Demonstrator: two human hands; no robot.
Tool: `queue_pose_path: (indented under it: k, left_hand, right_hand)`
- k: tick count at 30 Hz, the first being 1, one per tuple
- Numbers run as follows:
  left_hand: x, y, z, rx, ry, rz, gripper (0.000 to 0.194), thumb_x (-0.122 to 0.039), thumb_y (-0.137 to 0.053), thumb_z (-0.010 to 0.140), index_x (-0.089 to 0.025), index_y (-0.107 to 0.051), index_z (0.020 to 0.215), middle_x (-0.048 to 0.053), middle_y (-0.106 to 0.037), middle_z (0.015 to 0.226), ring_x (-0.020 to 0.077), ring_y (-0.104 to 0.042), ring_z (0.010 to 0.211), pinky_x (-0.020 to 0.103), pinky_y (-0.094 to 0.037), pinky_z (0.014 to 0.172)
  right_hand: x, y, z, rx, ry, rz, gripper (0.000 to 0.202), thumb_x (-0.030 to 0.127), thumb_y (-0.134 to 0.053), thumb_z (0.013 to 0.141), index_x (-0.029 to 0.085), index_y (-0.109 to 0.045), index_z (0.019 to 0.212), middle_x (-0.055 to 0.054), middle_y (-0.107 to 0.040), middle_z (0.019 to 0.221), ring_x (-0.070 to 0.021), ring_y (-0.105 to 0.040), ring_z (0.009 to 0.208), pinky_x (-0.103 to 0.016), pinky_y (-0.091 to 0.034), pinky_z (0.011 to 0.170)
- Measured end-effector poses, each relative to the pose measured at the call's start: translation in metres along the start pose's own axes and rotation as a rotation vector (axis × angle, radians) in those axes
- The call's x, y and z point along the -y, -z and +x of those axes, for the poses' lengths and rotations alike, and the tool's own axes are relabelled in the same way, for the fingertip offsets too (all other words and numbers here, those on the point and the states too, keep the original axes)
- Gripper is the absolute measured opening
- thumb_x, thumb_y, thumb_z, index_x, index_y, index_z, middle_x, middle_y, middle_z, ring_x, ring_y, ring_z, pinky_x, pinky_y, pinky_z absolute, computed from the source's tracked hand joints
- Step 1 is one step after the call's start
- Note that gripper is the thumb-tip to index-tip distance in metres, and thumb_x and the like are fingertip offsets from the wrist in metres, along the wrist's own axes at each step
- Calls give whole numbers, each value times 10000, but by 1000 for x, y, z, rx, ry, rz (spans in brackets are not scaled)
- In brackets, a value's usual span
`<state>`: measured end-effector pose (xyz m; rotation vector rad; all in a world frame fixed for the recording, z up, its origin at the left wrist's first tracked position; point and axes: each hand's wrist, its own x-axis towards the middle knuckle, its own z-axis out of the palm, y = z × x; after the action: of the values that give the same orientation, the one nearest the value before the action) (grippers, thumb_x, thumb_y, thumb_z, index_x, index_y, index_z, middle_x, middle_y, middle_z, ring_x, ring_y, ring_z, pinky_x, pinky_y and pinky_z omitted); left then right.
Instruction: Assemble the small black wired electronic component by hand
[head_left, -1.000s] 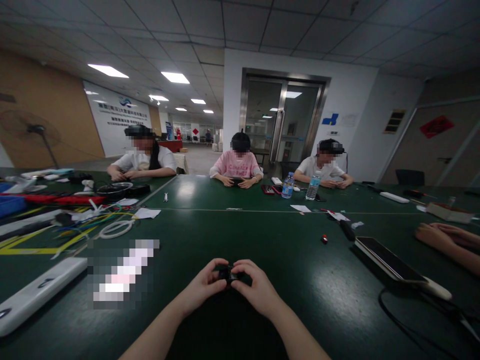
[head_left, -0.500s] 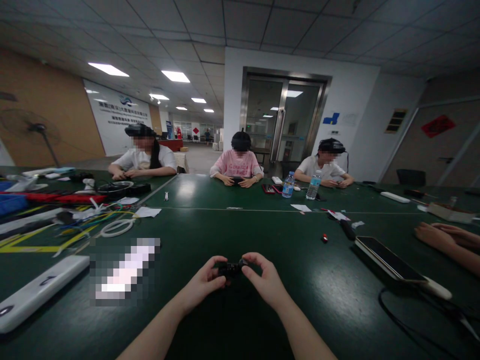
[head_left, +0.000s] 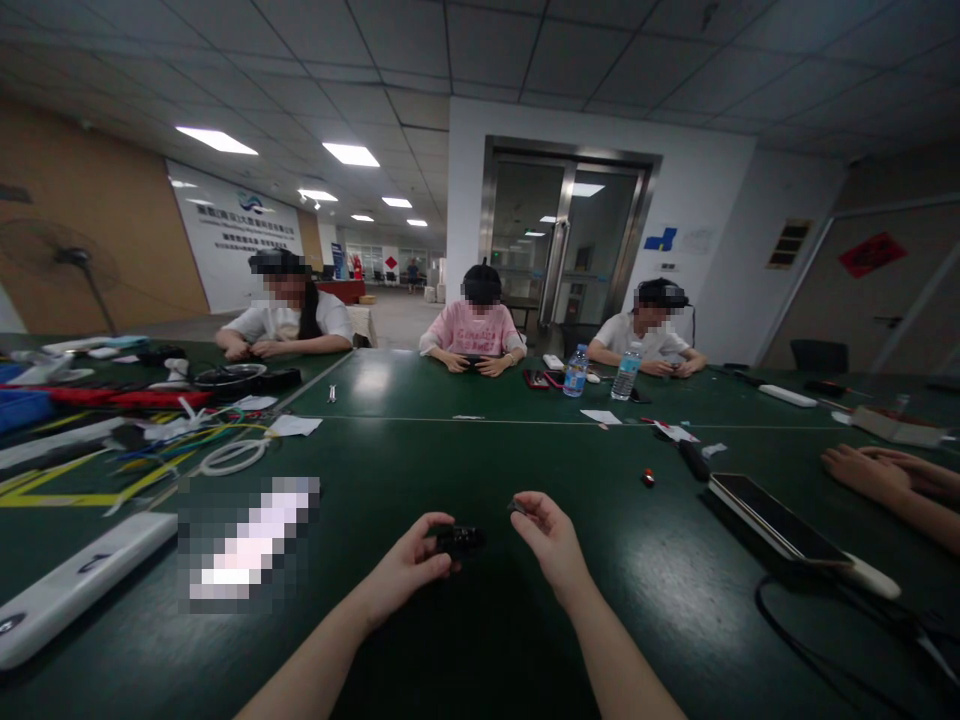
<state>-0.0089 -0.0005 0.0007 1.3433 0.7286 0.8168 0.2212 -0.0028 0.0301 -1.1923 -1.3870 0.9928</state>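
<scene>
My left hand (head_left: pixel 409 563) is closed around a small black cylindrical object (head_left: pixel 463 541), which sticks out to the right past the fingertips. Its exact kind is too dark to make out. To the right and slightly higher, my right hand (head_left: pixel 553 543) pinches a small dark piece (head_left: pixel 516 508) between thumb and forefinger. A gap separates this piece from the black object. Both hands are held over the green table (head_left: pixel 480 470), near its front side.
At left lie a white power bank-like bar (head_left: pixel 82 590), a pixelated bright item (head_left: pixel 251 545) and tangled cables (head_left: pixel 232 456). A phone (head_left: pixel 776 520) and black cable are at right, beside another person's hands (head_left: pixel 874 475). Water bottles (head_left: pixel 576 372) stand farther back, before three seated people.
My right hand has moved right and a little up, carrying the small dark piece away from the black object. My left hand stays in place with its hold.
</scene>
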Motion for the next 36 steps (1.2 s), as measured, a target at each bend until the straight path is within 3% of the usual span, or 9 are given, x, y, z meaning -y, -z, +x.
queue_pose_path:
  k: [12, 28, 36]
  left_hand:
    - [-4, -2, 0, 15, 15, -22, 443, -278, -617, 791, -238, -379, 1163, 40, -621, 987, 204, -585, 920, 348, -399, 819]
    - [-2, -4, 2, 14, -7, -27, 443, -287, -641, 771, -231, -399, 1138, 29, -620, 937, 186, -584, 883, 327, -396, 778]
    - [-4, -4, 1, 22, 9, -35, 430, -273, -642, 766, -230, -409, 1125, 27, -615, 939, 185, -574, 889, 324, -400, 784]
  right_hand:
    - [1, 2, 0, -85, -35, 107, 237, 330, -602, 718, 205, -589, 919, -38, -605, 918, -222, -557, 932, -365, -439, 833]
    - [5, -23, -8, 224, 33, -102, 226, 317, -612, 741, 213, -623, 941, -33, -632, 958, -218, -560, 960, -399, -377, 920]
    - [8, -31, -14, 299, 73, -143, 184, 246, -622, 731, 239, -627, 915, -15, -563, 1077, -200, -518, 1054, -363, -384, 937]
